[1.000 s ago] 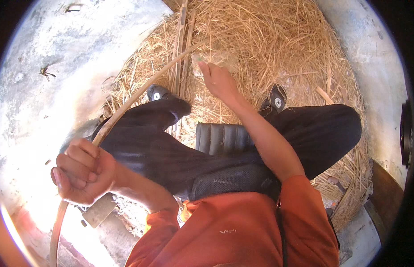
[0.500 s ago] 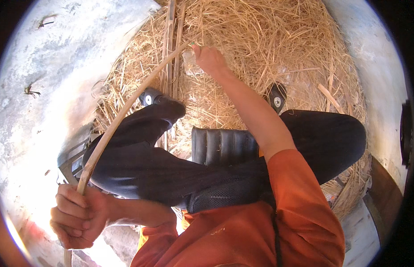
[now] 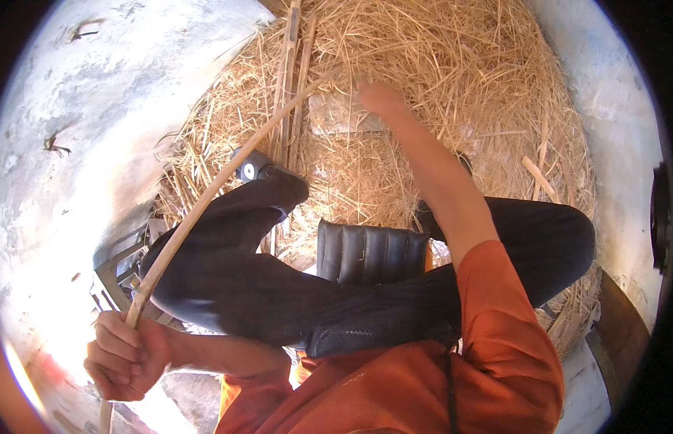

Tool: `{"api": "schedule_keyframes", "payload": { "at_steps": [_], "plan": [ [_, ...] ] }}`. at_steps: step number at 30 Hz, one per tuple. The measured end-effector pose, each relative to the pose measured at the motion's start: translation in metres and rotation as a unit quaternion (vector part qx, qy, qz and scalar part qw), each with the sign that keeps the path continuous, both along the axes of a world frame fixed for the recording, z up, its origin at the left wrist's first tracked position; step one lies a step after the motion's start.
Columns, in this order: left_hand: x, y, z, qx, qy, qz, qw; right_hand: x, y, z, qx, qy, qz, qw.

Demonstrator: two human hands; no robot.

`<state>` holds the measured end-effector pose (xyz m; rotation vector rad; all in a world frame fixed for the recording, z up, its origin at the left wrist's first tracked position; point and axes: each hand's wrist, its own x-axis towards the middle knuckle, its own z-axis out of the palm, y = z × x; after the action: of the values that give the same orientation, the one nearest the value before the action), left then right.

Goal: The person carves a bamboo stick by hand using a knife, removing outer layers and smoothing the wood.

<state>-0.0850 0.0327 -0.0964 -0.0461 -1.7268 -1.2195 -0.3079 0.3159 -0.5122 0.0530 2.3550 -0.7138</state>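
Note:
My left hand point(image 3: 126, 358) is closed round a long, pale wooden pole point(image 3: 195, 215) near its lower end. From there the pole slants up and away across my left leg, and its thin far end reaches the straw. A short piece of it sticks out below the fist. My right arm is stretched forward over the straw. My right hand point(image 3: 383, 99) is to the right of the pole's far tip, with a gap between them. Motion and the bright straw blur its fingers, so their pose is unclear.
Dry straw point(image 3: 452, 65) covers the floor ahead. Several long wooden strips point(image 3: 287, 79) lie there, left of centre. A black padded cushion point(image 3: 372, 254) sits between my bent legs. Pale walls point(image 3: 69, 145) stand on both sides. A loose stick point(image 3: 540, 177) lies at the right.
My right hand has moved right, away from the pole's far end. The pole's tip has shifted slightly right. My left hand keeps its hold.

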Motion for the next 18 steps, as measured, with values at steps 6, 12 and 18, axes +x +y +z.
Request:
{"api": "schedule_keyframes", "payload": {
  "at_steps": [6, 12, 18],
  "plan": [
    [0.020, 0.028, 0.074, 0.090, 0.121, -0.146, 0.978, -0.005, 0.051, 0.122, -0.001, -0.199, 0.117, 0.973],
    [0.056, 0.032, 0.130, 0.086, 0.136, 0.004, 0.987, 0.037, 0.086, 0.179, 0.004, -0.119, 0.075, 0.990],
    [0.060, 0.059, 0.108, 0.113, 0.069, -0.053, 0.990, 0.172, 0.014, 0.257, -0.233, 0.146, 0.047, 0.960]
  ]
}}
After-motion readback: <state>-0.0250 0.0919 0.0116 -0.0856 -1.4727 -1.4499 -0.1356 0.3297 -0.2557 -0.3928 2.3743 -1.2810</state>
